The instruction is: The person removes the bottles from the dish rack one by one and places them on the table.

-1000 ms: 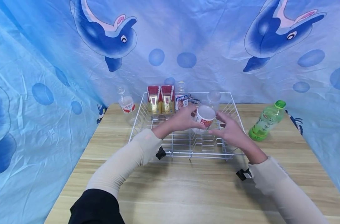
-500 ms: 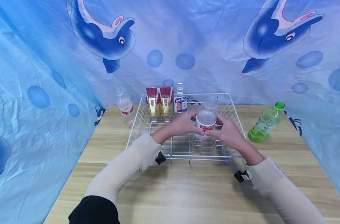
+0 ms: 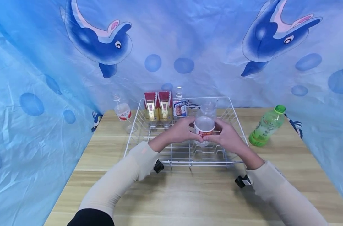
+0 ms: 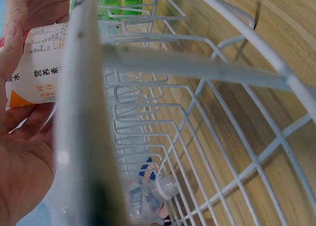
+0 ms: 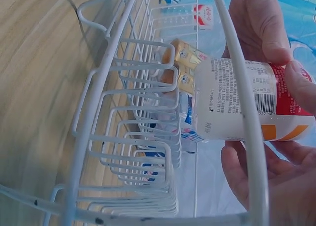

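A clear plastic drink bottle (image 3: pixel 204 125) with a white, red and orange label is gripped between both hands over the white wire rack (image 3: pixel 181 162). My left hand (image 3: pixel 182 129) wraps its left side, and my right hand (image 3: pixel 226 135) its right side. At the front of the label the two thumbs meet. In the left wrist view the left hand's fingers (image 4: pixel 24 162) curl under the label, partly behind a rack wire. The right wrist view shows the bottle (image 5: pixel 232 100) lengthwise beyond the rack's wires, with the right hand (image 5: pixel 281 176) around its lower side.
Two red-and-gold bottles (image 3: pixel 158 106) stand in the rack's back left, beside a clear bottle (image 3: pixel 179 108) with a blue label. Outside, a clear bottle (image 3: pixel 123 113) stands left and a green bottle (image 3: pixel 267 125) right. A dolphin-print curtain (image 3: pixel 166 40) hangs behind the wooden table (image 3: pixel 171 194).
The hands have drawn the bottle a little nearer and to the left. Their thumbs, apart a second ago, now meet at the label. The view has tilted slightly upward.
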The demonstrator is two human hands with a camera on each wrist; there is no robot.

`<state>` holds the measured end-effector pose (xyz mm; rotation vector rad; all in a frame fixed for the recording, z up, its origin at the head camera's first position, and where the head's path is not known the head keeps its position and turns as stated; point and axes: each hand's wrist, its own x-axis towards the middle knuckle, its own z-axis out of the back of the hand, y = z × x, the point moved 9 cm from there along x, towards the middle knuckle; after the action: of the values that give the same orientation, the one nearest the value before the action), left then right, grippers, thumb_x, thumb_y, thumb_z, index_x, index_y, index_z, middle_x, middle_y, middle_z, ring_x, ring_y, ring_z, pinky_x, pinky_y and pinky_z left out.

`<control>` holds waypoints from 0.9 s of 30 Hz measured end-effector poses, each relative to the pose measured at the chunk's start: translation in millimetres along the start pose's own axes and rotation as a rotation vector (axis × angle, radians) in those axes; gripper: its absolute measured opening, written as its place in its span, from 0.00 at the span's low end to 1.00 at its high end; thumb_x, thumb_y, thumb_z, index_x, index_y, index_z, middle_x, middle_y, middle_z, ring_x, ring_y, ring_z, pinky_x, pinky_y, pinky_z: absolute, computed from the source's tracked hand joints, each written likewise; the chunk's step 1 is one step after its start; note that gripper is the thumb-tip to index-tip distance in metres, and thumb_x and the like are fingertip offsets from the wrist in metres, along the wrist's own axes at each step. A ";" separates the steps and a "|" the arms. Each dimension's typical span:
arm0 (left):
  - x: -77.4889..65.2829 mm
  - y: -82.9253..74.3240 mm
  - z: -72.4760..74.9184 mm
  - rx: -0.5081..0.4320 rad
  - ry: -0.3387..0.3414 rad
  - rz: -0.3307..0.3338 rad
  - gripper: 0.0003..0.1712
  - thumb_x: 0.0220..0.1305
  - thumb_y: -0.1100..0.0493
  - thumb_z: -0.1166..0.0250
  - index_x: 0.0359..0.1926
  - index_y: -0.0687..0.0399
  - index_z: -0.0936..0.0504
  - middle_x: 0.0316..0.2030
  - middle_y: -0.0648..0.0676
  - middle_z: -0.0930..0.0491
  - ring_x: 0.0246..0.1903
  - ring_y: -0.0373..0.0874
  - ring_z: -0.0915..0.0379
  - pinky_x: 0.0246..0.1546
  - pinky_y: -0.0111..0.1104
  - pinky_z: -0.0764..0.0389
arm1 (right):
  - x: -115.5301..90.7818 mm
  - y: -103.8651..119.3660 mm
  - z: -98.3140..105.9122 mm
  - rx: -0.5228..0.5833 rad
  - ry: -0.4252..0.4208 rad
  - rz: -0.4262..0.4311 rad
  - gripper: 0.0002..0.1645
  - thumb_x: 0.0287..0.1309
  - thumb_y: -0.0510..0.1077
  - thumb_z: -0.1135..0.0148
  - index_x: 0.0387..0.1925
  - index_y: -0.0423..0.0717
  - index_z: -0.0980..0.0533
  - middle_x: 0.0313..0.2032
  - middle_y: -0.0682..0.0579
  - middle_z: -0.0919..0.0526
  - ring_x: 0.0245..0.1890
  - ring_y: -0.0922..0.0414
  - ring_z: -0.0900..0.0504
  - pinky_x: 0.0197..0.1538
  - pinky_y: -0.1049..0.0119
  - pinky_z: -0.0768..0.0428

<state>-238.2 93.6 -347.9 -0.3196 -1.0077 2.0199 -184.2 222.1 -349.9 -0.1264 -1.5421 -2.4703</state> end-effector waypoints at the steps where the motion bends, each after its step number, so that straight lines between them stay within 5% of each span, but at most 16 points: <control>1: -0.6 -0.2 0.1 0.000 -0.001 0.002 0.41 0.48 0.49 0.18 0.61 0.55 0.22 0.50 0.50 0.18 0.50 0.46 0.21 0.53 0.39 0.19 | 0.0 -0.8 0.1 0.009 0.003 0.000 0.43 0.51 0.41 0.21 0.67 0.40 0.30 0.53 0.40 0.20 0.49 0.45 0.17 0.47 0.64 0.16; 5: -9.4 0.8 5.1 0.001 -0.008 0.057 0.53 0.48 0.47 0.18 0.72 0.55 0.32 0.60 0.53 0.22 0.56 0.48 0.24 0.56 0.46 0.21 | -1.4 -5.3 4.7 0.014 0.003 -0.037 0.45 0.52 0.45 0.21 0.68 0.41 0.31 0.53 0.42 0.21 0.50 0.45 0.17 0.48 0.61 0.15; 9: -28.2 1.9 21.3 0.111 -0.011 0.150 0.64 0.49 0.39 0.20 0.79 0.51 0.45 0.72 0.57 0.35 0.68 0.53 0.36 0.66 0.49 0.31 | -2.0 -7.9 17.7 0.024 -0.017 -0.078 0.48 0.53 0.45 0.22 0.72 0.40 0.35 0.54 0.39 0.22 0.51 0.43 0.18 0.49 0.59 0.15; 16: -81.9 18.5 51.8 0.322 0.001 0.253 0.63 0.52 0.27 0.31 0.81 0.40 0.51 0.77 0.57 0.47 0.75 0.59 0.53 0.70 0.61 0.46 | -0.4 -11.4 41.7 0.010 -0.047 -0.093 0.51 0.54 0.45 0.23 0.74 0.40 0.38 0.54 0.38 0.22 0.52 0.42 0.19 0.47 0.66 0.16; 21: -117.7 38.0 61.6 0.465 -0.019 0.282 0.62 0.54 0.24 0.34 0.80 0.45 0.48 0.77 0.58 0.48 0.77 0.61 0.60 0.72 0.63 0.56 | -2.5 -13.5 57.4 -0.014 -0.064 -0.106 0.54 0.55 0.47 0.23 0.76 0.40 0.43 0.55 0.38 0.22 0.52 0.42 0.20 0.46 0.69 0.17; 27: -145.2 57.9 65.5 0.531 -0.044 0.324 0.64 0.54 0.20 0.39 0.80 0.51 0.46 0.78 0.62 0.53 0.77 0.63 0.66 0.71 0.64 0.60 | -8.2 -18.5 76.7 -0.025 -0.131 -0.126 0.44 0.57 0.44 0.24 0.71 0.41 0.33 0.54 0.41 0.21 0.51 0.46 0.20 0.43 0.71 0.17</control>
<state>-216.7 -73.3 -368.1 -0.1560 -0.4281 2.5037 -184.2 299.8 -333.6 -0.2048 -1.6182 -2.6265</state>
